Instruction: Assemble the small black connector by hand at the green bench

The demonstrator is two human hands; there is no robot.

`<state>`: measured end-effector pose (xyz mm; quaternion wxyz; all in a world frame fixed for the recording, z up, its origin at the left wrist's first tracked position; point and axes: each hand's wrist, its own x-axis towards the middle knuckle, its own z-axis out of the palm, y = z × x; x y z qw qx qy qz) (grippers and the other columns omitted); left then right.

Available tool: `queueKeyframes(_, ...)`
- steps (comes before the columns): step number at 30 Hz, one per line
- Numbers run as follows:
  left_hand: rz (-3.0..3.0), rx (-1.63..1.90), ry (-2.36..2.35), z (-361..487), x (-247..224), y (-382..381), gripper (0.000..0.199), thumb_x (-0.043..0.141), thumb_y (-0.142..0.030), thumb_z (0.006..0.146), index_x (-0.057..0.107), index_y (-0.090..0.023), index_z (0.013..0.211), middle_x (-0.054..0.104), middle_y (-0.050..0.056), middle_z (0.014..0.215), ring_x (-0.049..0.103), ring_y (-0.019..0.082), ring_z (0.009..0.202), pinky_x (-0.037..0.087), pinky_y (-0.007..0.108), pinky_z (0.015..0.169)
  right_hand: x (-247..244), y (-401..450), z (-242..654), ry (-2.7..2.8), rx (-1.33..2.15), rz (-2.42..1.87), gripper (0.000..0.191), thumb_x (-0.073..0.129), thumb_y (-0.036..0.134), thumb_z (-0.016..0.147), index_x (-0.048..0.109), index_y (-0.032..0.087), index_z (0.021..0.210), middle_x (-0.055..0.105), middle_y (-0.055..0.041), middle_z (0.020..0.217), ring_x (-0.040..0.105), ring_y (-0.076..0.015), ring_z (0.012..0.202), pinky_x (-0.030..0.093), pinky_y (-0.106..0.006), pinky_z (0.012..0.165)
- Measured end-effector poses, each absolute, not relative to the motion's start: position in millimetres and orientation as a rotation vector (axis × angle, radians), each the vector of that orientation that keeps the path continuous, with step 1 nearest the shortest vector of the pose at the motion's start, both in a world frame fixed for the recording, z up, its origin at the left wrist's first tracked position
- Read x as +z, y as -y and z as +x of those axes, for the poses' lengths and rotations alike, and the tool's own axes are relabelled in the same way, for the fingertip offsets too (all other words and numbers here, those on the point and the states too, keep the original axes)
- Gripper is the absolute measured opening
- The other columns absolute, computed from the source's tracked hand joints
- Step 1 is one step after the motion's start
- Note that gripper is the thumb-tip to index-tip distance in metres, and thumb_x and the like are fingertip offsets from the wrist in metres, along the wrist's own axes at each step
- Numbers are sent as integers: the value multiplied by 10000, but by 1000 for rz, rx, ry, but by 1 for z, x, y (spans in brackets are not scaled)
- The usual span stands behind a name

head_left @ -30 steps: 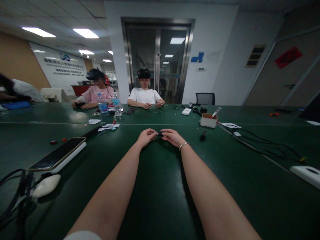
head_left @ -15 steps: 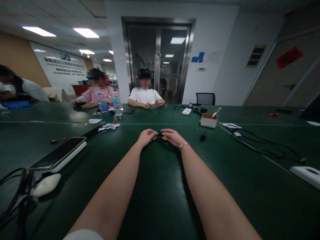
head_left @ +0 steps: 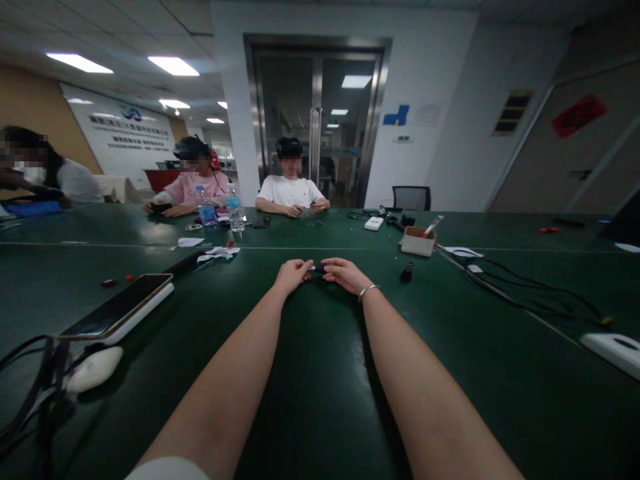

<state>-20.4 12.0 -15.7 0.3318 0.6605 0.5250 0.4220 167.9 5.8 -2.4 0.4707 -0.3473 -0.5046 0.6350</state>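
Note:
Over the middle of the green table [head_left: 320, 360], both my hands meet at a small black object [head_left: 318, 268] with a pale end, too small to name. My right hand [head_left: 345, 275], with a silver bangle at its wrist, pinches the black part. At the pale end, the fingertips of my left hand [head_left: 291, 276] are closed; whether they grip that end or a separate piece I cannot tell. A small black piece [head_left: 407, 271], perhaps a clip or cap, lies on the table to the right of my right hand.
At left lie a phone [head_left: 120, 303] on a white box, a pale rounded object [head_left: 95, 370] and black cables. Farther back stand two water bottles [head_left: 234, 210] and a small box [head_left: 418, 241]. Cables [head_left: 530, 287] run along the right. Several people sit across the table.
My left hand has shifted very slightly, and a little more of the black object and its pale end shows between my hands. The person at far left has leaned rightward.

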Motion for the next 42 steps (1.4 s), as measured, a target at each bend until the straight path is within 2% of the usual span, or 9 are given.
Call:
queueKeyframes(10, 1746, 1077, -1432, -20, -16, -13, 508, 461, -609, 792, 637, -138, 720, 634, 48, 611, 548, 114, 506, 416, 232, 508, -1, -5, 168, 1237, 1554, -868, 212, 590, -24, 767, 639, 104, 929, 661, -39, 715, 641, -88, 560, 552, -172, 569)
queueKeyframes(12, 1731, 1079, -1406, -19, -16, -13, 470, 482, -579, 795, 632, -137, 734, 637, 52, 625, 556, 114, 519, 420, 230, 509, -1, -4, 168, 1237, 1554, -868, 211, 580, -31, 772, 641, 102, 924, 662, -41, 714, 642, -87, 560, 551, -169, 572)
queueKeyframes(17, 1654, 1160, -1300, -17, -15, -9, 306, 567, -445, 789, 591, -171, 923, 627, 15, 646, 565, 104, 556, 411, 198, 500, -1, -4, 168, 1242, 1556, -852, 196, 603, -31, 762, 646, 94, 907, 660, -47, 711, 637, -86, 550, 547, -171, 551)
queueKeyframes(23, 1662, 1143, -1209, -17, -11, -4, 265, 634, -344, 744, 601, -157, 930, 640, 34, 734, 571, 108, 640, 395, 181, 501, 0, -4, 167, 1209, 1545, -874, 214, 549, -40, 779, 640, 90, 922, 662, -60, 712, 643, -104, 557, 550, -198, 568)
queueKeyframes(30, 1638, 1171, -1234, -19, -13, -7, 280, 634, -370, 746, 619, -149, 917, 658, 61, 818, 580, 116, 668, 411, 183, 500, 1, -3, 168, 1205, 1549, -872, 197, 589, -34, 765, 638, 93, 909, 657, -57, 702, 642, -99, 556, 543, -182, 548)
queueKeyframes(34, 1638, 1178, -1216, -18, -13, -8, 281, 614, -380, 761, 600, -179, 956, 629, 24, 742, 552, 94, 593, 402, 175, 480, -1, -4, 168, 1209, 1551, -858, 194, 610, -30, 754, 642, 94, 899, 659, -60, 712, 642, -103, 557, 544, -190, 541)
queueKeyframes(42, 1633, 1176, -1205, -18, -11, -6, 263, 655, -318, 714, 616, -156, 919, 620, 31, 726, 548, 104, 621, 392, 178, 473, -1, -4, 168, 1207, 1552, -841, 200, 595, -38, 757, 635, 92, 903, 652, -55, 707, 637, -97, 546, 536, -176, 517)
